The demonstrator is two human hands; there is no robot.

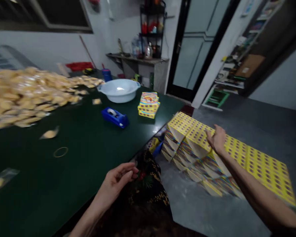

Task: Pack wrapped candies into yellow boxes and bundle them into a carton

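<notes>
My right hand (pixel 217 140) reaches out over stacked yellow boxes (pixel 240 151) on the right, thumb and fingers apart, with nothing visible in it. Whether it touches the box tops is unclear. The boxes stand in a long row several layers high, their tops patterned with dark dots. Above my lap, near the edge of the dark green table (pixel 88 177), my left hand (pixel 119 179) is loosely curled and seems to hold nothing. A small pile of yellow boxes (pixel 148 107) with colourful tops sits at the table's far right corner.
A blue tape dispenser (pixel 115 117) and a pale blue basin (pixel 119 90) stand on the table. Clear-wrapped, pale yellow pieces (pixel 27 95) are heaped at left. A rubber band (pixel 61 152) lies nearer. Behind are a door (pixel 192 49) and a green stool (pixel 218 98).
</notes>
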